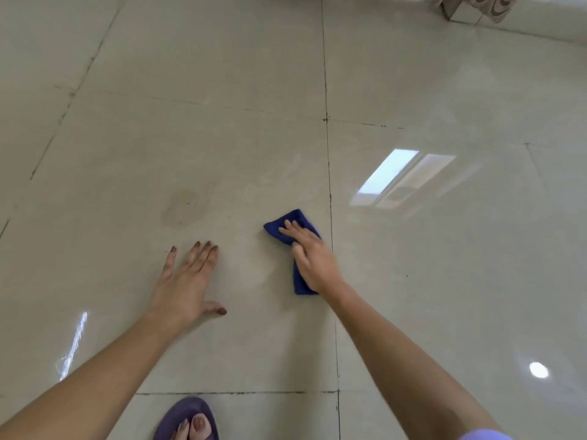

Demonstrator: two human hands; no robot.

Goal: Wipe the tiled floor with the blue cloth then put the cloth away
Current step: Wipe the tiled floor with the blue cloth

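The blue cloth (286,224) lies folded on the glossy beige tiled floor (222,147), just left of a dark grout line. My right hand (313,257) presses flat on top of it, fingers stretched forward, covering its middle. Cloth shows beyond the fingertips and below the wrist. My left hand (187,279) rests palm down on the bare tile to the left, fingers spread, holding nothing. A faint brownish stain (184,206) marks the tile ahead of the left hand.
My foot in a purple slipper (190,420) is at the bottom edge. A patterned curtain (470,7) hangs at the far right corner by the wall. Window and lamp reflections shine on the tiles to the right.
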